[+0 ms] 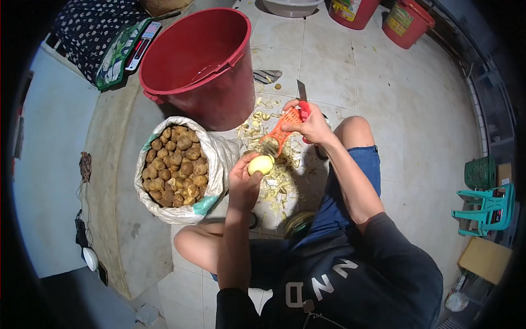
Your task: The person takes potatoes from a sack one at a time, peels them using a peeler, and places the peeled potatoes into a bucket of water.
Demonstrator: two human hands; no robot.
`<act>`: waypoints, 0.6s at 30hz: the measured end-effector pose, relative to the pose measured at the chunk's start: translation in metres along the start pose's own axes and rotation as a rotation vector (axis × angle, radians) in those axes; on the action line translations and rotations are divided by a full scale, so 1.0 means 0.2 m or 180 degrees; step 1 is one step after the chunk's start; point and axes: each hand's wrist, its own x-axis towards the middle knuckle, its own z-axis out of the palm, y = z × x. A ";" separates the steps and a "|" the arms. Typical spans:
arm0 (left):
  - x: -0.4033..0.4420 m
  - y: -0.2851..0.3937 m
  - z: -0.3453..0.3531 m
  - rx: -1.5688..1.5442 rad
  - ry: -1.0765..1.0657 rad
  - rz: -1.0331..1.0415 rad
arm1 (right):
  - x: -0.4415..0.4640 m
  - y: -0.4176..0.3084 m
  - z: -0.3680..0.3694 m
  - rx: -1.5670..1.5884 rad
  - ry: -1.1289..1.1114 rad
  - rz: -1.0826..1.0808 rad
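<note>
Letters D, N, N (322, 288) on dark shirt (378, 279); bucket labels (399, 20) illegible.

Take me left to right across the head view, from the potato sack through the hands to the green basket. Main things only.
White potato sack, left hand, peeled potato, orange peeler, right hand, right knee, green plastic basket.

a tall, round, red plastic tub (226, 104) is standing ahead-left of the left hand (245, 176), and a wide white woven sack (219, 156) is blocking reach on that hand's left. a pale yellow peeled potato (261, 165) and a slotted orange plastic tool (280, 130) are filling the gap between the hands. a flat grey metal blade (302, 90) is jutting forward from the right hand (313, 126). beyond the bent right knee (355, 130), pale floor tiles (416, 120) are leaving room to pass
</note>
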 end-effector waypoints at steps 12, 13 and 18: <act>0.01 0.02 -0.04 -0.0206 -0.0300 -0.0039 | -0.01 -0.01 -0.08 -0.0354 0.0021 0.0265; 0.01 0.02 -0.05 -0.0170 -0.0415 -0.0028 | -0.01 0.00 -0.08 -0.0351 0.0009 0.0256; 0.11 0.10 -0.13 0.0140 -0.0772 -0.0449 | -0.02 0.01 -0.08 0.0068 0.0078 0.0232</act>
